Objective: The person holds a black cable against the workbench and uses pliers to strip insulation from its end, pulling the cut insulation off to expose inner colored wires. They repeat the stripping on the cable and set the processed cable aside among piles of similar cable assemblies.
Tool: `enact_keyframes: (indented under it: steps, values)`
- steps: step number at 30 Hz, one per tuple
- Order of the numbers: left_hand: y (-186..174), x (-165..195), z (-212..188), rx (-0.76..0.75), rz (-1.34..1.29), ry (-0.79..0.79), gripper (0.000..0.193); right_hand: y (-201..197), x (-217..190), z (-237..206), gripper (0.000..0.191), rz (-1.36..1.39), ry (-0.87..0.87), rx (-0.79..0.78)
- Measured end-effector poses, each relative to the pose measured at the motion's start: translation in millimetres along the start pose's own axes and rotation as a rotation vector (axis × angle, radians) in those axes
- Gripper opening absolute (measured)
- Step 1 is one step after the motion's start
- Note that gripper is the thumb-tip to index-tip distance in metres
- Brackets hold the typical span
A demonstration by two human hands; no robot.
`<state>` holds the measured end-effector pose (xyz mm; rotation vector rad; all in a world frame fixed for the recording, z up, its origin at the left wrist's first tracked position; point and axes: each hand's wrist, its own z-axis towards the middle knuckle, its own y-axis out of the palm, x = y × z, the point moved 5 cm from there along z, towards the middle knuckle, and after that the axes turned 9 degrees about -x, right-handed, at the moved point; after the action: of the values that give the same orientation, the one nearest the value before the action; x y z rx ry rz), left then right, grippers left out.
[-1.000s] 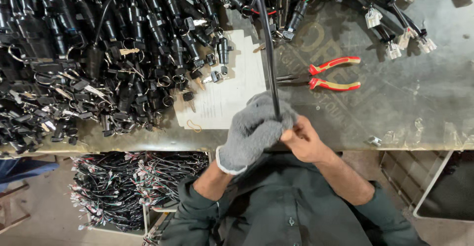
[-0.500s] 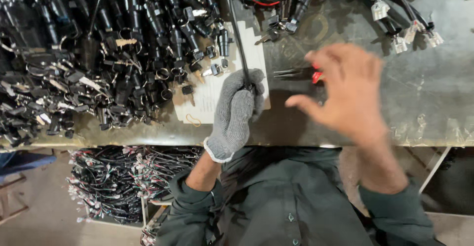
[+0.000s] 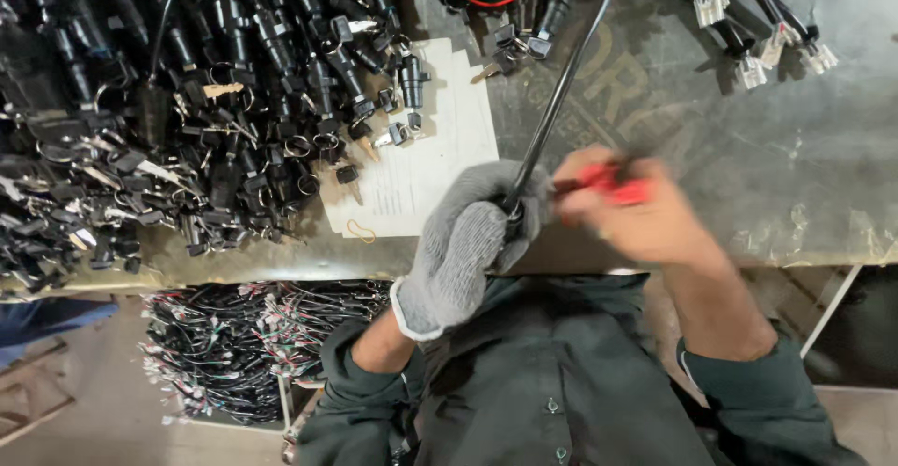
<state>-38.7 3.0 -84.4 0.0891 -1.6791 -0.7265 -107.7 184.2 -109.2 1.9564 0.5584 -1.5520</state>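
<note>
Black cable [image 3: 561, 101] is clamped in gloved left hand [image 3: 468, 241] above the table [image 3: 673, 120] edge. Red-handled pliers [image 3: 608, 183], off the table since a moment ago, are now closed in right hand [image 3: 645, 218], brought beside the cable's held end.

Knitted grey cloth glove [image 3: 463, 246]; glossy black cable [image 3: 561, 92]; worn, perhaps metal, bench [image 3: 748, 148].

right hand [image 3: 645, 218] has picked up the red-handled pliers [image 3: 608, 183] off the bench

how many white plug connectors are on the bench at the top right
4 show: one white connector left of the group, one below it, two further right. More may sit past the frame's top edge.
</note>
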Motion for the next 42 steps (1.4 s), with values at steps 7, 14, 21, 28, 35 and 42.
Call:
enact_keyframes:
  steps: [7, 14, 21, 28, 35, 42]
  values:
    - [2.5, -15.2, -33.5, 0.202, 1.216, 0.272, 0.052, 26.7, -39.8, 5.0, 0.03, -1.014, -0.452, 0.161]
    - [-1.7, 5.9, -19.0, -0.052, 0.339, -0.102, 0.059, 19.0, -27.8, 13.1, 0.038, -1.18, -0.392, 0.131]
    - [5.3, 28.6, -0.2, 0.005, 0.833, 0.079, 0.066, 15.4, -19.2, 7.8, 0.029, -1.061, -0.333, 0.084]
    - [7.5, 11.7, -12.0, 0.14, 1.037, 0.186, 0.073, 23.3, -7.8, 3.0, 0.033, -0.999, -0.281, 0.119]
    - [19.5, 14.5, -12.3, 0.234, 1.436, 0.149, 0.07, 22.4, -18.8, -12.4, 0.032, -1.263, -0.152, 0.271]
    - [20.6, 7.5, -8.6, 0.253, 1.587, 0.122, 0.069, 20.6, -0.5, -19.1, 0.028, -1.288, 0.027, 0.32]
